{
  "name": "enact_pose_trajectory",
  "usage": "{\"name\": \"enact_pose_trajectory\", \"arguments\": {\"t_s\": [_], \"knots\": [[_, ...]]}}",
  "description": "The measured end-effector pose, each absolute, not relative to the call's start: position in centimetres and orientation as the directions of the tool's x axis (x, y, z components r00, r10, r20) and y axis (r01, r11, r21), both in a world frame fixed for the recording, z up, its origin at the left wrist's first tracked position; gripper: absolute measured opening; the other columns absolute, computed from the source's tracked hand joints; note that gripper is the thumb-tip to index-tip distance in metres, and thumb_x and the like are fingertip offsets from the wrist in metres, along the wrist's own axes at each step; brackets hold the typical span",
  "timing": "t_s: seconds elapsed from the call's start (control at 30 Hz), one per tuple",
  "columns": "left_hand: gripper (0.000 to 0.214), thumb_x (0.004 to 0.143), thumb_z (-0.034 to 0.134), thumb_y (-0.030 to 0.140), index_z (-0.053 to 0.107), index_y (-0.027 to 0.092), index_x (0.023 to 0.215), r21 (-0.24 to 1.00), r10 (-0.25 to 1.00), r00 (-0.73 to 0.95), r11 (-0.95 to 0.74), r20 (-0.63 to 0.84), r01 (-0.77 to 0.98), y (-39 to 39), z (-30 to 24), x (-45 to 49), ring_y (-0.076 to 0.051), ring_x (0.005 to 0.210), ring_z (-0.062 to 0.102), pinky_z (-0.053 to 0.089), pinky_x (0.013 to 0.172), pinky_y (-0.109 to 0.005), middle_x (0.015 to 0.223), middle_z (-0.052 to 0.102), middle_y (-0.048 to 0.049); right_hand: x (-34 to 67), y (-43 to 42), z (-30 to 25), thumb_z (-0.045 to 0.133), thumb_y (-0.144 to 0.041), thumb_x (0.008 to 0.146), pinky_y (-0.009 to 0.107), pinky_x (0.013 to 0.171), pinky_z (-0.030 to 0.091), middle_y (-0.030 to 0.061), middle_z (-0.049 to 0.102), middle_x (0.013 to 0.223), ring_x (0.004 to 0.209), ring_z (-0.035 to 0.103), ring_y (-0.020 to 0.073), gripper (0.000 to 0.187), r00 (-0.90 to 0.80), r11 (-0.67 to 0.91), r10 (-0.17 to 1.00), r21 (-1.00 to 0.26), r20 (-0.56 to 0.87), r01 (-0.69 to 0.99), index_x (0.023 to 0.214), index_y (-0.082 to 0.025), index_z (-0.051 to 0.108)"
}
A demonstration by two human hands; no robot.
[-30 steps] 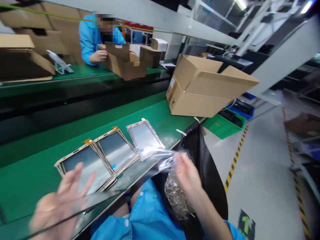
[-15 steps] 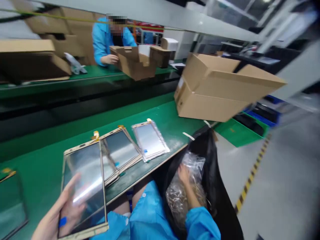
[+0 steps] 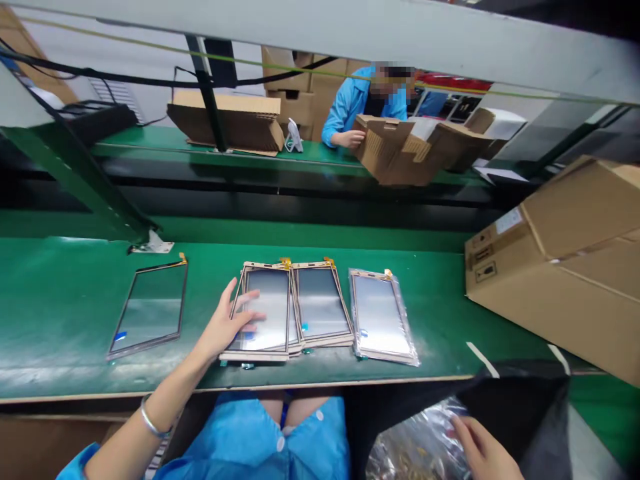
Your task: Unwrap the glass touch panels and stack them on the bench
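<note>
My left hand (image 3: 227, 325) lies flat, fingers spread, on a gold-framed glass panel (image 3: 267, 310) that tops a small stack on the green bench (image 3: 60, 313). Beside it lies another gold-framed panel (image 3: 320, 303), then a panel in a clear plastic sleeve (image 3: 383, 323). A dark-framed panel (image 3: 147, 308) lies apart to the left. My right hand (image 3: 483, 450) is low at the right, inside a black bag (image 3: 520, 407), touching crumpled clear plastic wrap (image 3: 415, 450); its fingers are partly out of frame.
A large cardboard box (image 3: 565, 260) sits on the bench at the right. Across a dark conveyor (image 3: 250, 200), a person in a blue coat (image 3: 350, 100) handles an open carton (image 3: 400, 150). Flattened cartons (image 3: 230, 120) lie further left. A green post (image 3: 75, 177) slants at the left.
My left hand has laid the gold-framed panel it held down on the stack. My right hand stays in the black bag with the wrap. The view has swung left.
</note>
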State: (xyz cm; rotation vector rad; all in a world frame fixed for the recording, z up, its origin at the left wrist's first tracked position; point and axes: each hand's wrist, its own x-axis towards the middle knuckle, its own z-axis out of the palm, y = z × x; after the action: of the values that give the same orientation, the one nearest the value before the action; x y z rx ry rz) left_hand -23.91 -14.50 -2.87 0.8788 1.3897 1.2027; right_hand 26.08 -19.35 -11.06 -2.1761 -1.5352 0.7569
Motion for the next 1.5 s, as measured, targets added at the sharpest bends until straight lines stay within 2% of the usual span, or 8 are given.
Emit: {"name": "enact_pose_trajectory", "arguments": {"t_s": [0.17, 0.3, 0.43, 0.63, 0.83, 1.07, 1.33, 1.5], "knots": [[0.076, 0.084, 0.056, 0.029, 0.015, 0.029, 0.148, 0.959, 0.956, -0.28, -0.002, 0.085, 0.284, -13.9, -5.2, -23.4, -0.034, 0.136, 0.034, 0.047, 0.096, -0.048, 0.157, 0.011, -0.0149, 17.1, -16.6, -7.8, 0.045, -0.049, 0.087, 0.038, 0.082, 0.053, 0.0111, 0.072, 0.095, 0.09, 0.067, 0.0248, 0.035, 0.123, 0.029, 0.976, -0.665, 0.18, 0.747, 0.09, -0.02, 0.065], [0.067, 0.087, 0.054, 0.021, 0.023, 0.028, 0.146, 0.632, 0.905, -0.155, -0.147, 0.397, 0.761, -14.6, -4.4, -22.4, -0.032, 0.145, 0.004, 0.012, 0.115, -0.055, 0.159, 0.004, -0.0108, 11.6, -14.0, -7.4, 0.045, -0.037, 0.093, 0.044, 0.097, 0.044, 0.0146, 0.062, 0.119, 0.117, 0.053, 0.0263, 0.029, -0.147, 0.351, 0.899, -0.479, 0.413, 0.805, 0.107, -0.018, 0.06], [0.048, 0.093, 0.044, 0.021, 0.035, 0.026, 0.14, 0.565, 0.93, 0.153, -0.328, 0.336, 0.757, -14.2, -2.4, -19.2, -0.027, 0.144, 0.017, 0.024, 0.113, -0.052, 0.156, 0.021, -0.0116, 9.1, -13.2, -8.0, 0.049, -0.041, 0.092, 0.048, 0.099, 0.038, 0.0171, 0.052, 0.133, 0.128, 0.042, 0.0306, 0.042, -0.328, 0.454, 0.861, -0.296, 0.388, 0.841, 0.126, -0.016, 0.048], [0.043, 0.091, 0.039, 0.019, 0.049, 0.016, 0.133, 0.391, 0.822, 0.57, -0.528, 0.011, 0.754, -11.0, -2.2, -12.4, -0.029, 0.143, 0.019, 0.017, 0.113, -0.055, 0.15, 0.036, -0.0118, 7.5, -11.0, -6.8, 0.039, -0.035, 0.096, 0.037, 0.084, 0.042, 0.0132, 0.062, 0.102, 0.098, 0.056, 0.0254, 0.026, -0.157, 0.212, 0.962, -0.251, 0.223, 0.944, 0.097, -0.016, 0.056], [0.058, 0.086, 0.051, 0.042, 0.046, 0.013, 0.136, 0.339, 0.815, 0.577, -0.529, -0.049, 0.778, -9.8, -4.5, -8.5, -0.034, 0.141, 0.023, 0.01, 0.112, -0.058, 0.149, 0.036, -0.0198, 6.5, -6.8, -4.2, 0.038, -0.031, 0.097, 0.031, 0.074, 0.042, 0.0119, 0.063, 0.093, 0.093, 0.058, 0.0241, 0.027, -0.118, 0.122, 0.992, -0.165, 0.034, 0.979, 0.09, -0.016, 0.059], [0.068, 0.085, 0.053, 0.048, 0.04, 0.011, 0.14, 0.313, 0.841, 0.541, -0.509, -0.018, 0.802, -10.8, -4.4, -8.2, -0.036, 0.141, 0.021, 0.009, 0.112, -0.057, 0.151, 0.031, -0.022, 4.8, -5.0, -2.4, 0.042, -0.036, 0.095, 0.032, 0.071, 0.045, 0.017, 0.068, 0.096, 0.088, 0.067, 0.0264, 0.032, -0.141, 0.132, 0.976, -0.064, -0.167, 0.989, 0.097, -0.011, 0.062], [0.065, 0.086, 0.053, 0.046, 0.044, 0.006, 0.137, 0.342, 0.832, 0.555, -0.52, -0.004, 0.782, -11.2, -4.1, -8.1, -0.037, 0.141, 0.02, 0.008, 0.112, -0.058, 0.148, 0.032, -0.0262, 3.4, -5.2, -2.2, 0.04, -0.02, 0.093, 0.034, 0.074, 0.046, 0.0224, 0.067, 0.098, 0.092, 0.067, 0.0288, 0.026, -0.129, 0.131, 0.965, -0.009, -0.227, 0.991, 0.102, -0.007, 0.06], [0.064, 0.086, 0.054, 0.046, 0.045, 0.008, 0.137, 0.391, 0.83, 0.558, -0.516, 0.008, 0.762, -11.3, -4.3, -8.1, -0.037, 0.141, 0.021, 0.006, 0.112, -0.059, 0.148, 0.033, -0.0247, 4.6, -4.9, -2.4, 0.039, -0.018, 0.091, 0.027, 0.068, 0.04, 0.014, 0.07, 0.09, 0.083, 0.067, 0.0226, 0.024, -0.176, 0.157, 0.958, -0.1, -0.226, 0.983, 0.093, -0.014, 0.063]]}}
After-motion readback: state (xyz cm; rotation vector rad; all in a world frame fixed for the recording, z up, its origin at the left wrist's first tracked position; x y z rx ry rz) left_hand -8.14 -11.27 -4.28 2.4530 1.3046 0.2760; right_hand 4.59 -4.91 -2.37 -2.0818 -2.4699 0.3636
